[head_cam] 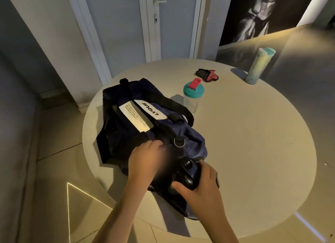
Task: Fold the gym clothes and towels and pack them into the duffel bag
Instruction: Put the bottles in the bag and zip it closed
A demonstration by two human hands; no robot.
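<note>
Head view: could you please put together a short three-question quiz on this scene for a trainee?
1. True or false: the duffel bag lies on the floor.
2. What stands on the round table just beyond the bag? A) a shaker bottle B) a kettle C) a laptop
3. Which hand grips the bag's near end?
Key: 1 false, it lies on the table; 2 A; 3 the right hand.
</note>
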